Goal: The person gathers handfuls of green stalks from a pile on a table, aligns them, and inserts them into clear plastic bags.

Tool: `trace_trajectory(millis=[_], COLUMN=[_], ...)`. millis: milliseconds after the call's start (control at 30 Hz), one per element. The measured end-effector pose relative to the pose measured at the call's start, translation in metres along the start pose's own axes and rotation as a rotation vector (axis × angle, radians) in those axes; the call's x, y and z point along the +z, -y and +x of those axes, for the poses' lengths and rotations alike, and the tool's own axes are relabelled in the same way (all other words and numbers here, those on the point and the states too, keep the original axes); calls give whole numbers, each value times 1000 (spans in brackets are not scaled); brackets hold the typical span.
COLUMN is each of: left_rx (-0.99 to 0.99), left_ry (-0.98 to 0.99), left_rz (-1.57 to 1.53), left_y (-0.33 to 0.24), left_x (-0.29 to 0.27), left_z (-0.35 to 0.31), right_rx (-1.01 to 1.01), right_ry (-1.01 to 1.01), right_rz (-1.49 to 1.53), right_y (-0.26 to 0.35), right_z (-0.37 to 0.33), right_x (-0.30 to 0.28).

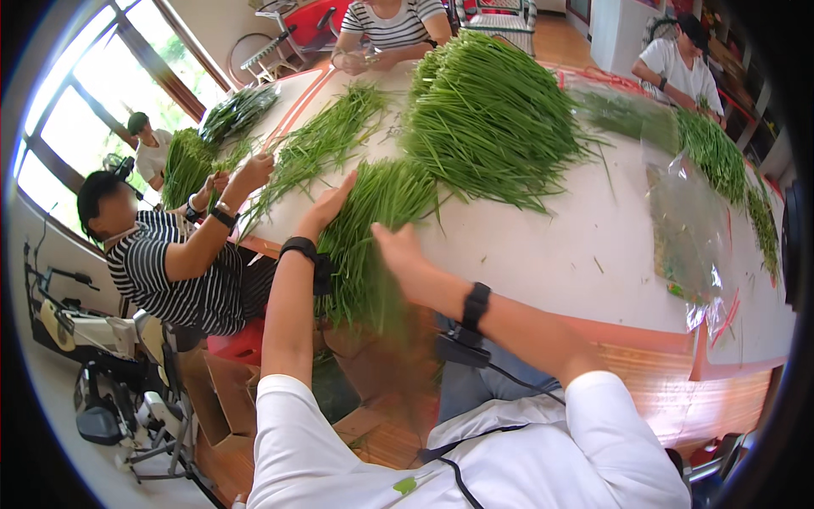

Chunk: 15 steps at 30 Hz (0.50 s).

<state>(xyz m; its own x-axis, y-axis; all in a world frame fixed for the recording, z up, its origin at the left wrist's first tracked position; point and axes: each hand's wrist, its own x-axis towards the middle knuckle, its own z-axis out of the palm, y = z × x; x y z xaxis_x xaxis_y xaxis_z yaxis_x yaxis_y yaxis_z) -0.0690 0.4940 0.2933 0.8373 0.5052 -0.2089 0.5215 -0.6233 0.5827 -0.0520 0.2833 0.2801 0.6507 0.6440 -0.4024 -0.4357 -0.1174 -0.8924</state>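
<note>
A loose bunch of chives (373, 199), long and thin and green, hangs over the near table edge with its lower ends drooping. My left hand (329, 204) is closed round the bunch from the left; its thumb points up and its other fingers are mostly hidden by the stems. On the bunch's right side my right hand (403, 254) is closed against the stems, with its fingertips partly hidden. Below it the greens are smeared by motion. Just beyond the bunch lies a big heap of chives (496, 119) on the white table (551, 263).
More stems (326, 131) spread to the left. A clear plastic bag (691, 229) lies on the right. A cardboard box (212, 394) stands on the floor below. A co-worker in stripes (191, 271) handles greens at my left; other people sit round the table.
</note>
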Motion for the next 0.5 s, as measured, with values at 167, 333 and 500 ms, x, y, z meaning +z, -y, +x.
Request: trace_trajectory(millis=[167, 333, 500], left_rx=[-43, -230, -332], left_ry=[110, 205, 60], left_rz=[-124, -16, 21], left_y=[-10, 2, 18], left_x=[-33, -50, -55], left_z=[-20, 1, 6], right_rx=[83, 71, -29], right_ry=[-60, 69, 136], right_rz=[-182, -253, -368], right_y=[23, 17, 16], right_z=[-9, 27, 49], right_x=[64, 89, 90])
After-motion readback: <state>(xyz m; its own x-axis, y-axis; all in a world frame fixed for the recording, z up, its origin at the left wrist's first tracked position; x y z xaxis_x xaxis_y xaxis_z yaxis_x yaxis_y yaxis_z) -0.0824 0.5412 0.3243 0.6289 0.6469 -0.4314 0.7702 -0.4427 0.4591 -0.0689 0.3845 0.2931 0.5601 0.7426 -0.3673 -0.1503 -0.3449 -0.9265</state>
